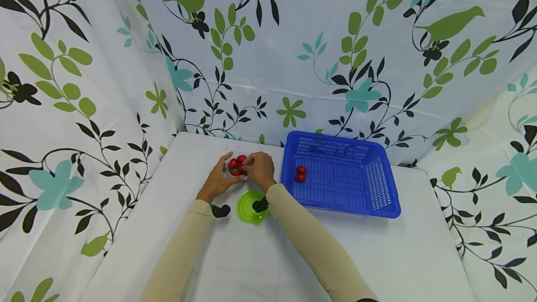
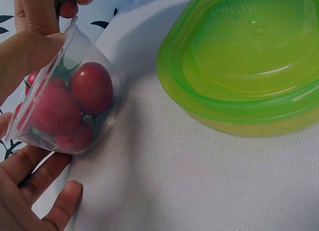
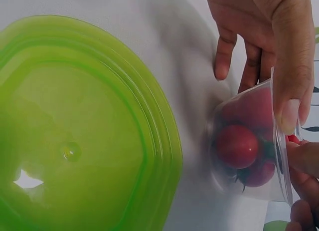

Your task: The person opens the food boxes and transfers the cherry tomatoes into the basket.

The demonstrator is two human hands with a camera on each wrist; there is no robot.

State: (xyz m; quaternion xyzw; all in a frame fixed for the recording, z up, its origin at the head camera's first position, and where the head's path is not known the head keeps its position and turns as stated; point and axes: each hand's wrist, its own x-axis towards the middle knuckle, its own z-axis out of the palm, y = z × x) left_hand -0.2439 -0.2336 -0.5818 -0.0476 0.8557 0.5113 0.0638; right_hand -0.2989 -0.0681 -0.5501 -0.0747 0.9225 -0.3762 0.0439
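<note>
A clear plastic container (image 2: 107,118) holds several cherry tomatoes (image 3: 237,146), some with green stems. My left hand (image 1: 219,178) grips it at the rim, thumb on one side and fingers spread on the other; the container is tilted in both wrist views. At its mouth my right hand (image 1: 261,169) has its fingers curled, pinching a cherry tomato that is mostly hidden by the fingers. Close to the container, on the near side, a translucent green lid (image 1: 248,213) lies on the table, partly under the right wrist in the head view.
A blue plastic basket (image 1: 289,195) stands to the right of the hands, with two red tomatoes (image 1: 300,174) toward its left side. White cloth covers the table (image 1: 235,255). Patterned curtains (image 1: 268,73) hang behind and at both sides.
</note>
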